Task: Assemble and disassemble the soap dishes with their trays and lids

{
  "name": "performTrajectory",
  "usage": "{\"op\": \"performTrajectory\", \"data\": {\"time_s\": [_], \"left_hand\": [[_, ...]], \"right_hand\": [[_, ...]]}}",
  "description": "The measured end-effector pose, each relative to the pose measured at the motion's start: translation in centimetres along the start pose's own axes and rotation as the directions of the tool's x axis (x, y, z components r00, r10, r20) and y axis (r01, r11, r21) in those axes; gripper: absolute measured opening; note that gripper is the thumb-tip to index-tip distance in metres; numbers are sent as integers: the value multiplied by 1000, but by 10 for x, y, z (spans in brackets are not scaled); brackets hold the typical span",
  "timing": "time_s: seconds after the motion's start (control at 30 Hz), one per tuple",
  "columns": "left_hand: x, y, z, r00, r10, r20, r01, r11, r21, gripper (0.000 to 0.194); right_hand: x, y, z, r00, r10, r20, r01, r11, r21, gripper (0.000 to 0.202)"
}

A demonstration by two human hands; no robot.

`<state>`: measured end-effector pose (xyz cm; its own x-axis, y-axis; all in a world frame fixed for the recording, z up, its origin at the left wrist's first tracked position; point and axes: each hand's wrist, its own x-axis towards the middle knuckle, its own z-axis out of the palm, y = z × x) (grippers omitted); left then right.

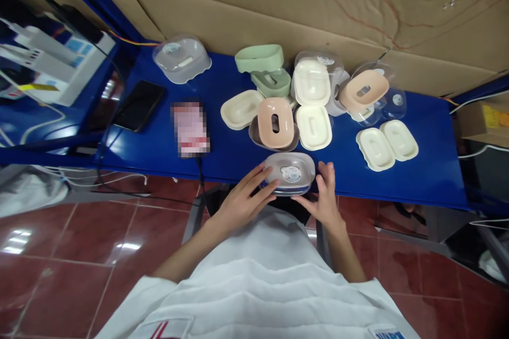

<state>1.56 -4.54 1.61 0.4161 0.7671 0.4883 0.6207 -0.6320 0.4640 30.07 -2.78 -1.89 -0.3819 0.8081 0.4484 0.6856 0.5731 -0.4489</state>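
A covered soap dish (289, 174) with a clear lid and a round sticker sits at the near edge of the blue table (159, 143). My left hand (242, 198) grips its left side, fingers spread along the lid. My right hand (324, 196) holds its right side. Just beyond lie a pink tray (275, 123) on a grey base, cream trays (313, 127), and green bases (260, 58).
A clear lid (182, 59) lies at the back left. A black phone (139, 106) and a second, blurred phone (190, 128) with a cable lie left of centre. Two cream trays (387, 144) rest on the right. A cardboard wall (278, 0) stands behind. Red tiled floor below.
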Motion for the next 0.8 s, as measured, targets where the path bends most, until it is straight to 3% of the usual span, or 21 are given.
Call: {"op": "performTrajectory", "data": {"time_s": [0.3, 0.8], "left_hand": [[23, -9, 24, 996, 78, -43, -77, 997, 19, 51], [6, -14, 45, 992, -13, -126, 10, 1000, -28, 48]], "right_hand": [[18, 0, -17, 991, -22, 135, 18, 999, 26, 78], [14, 2, -4, 983, -139, 124, 150, 985, -87, 85]]}}
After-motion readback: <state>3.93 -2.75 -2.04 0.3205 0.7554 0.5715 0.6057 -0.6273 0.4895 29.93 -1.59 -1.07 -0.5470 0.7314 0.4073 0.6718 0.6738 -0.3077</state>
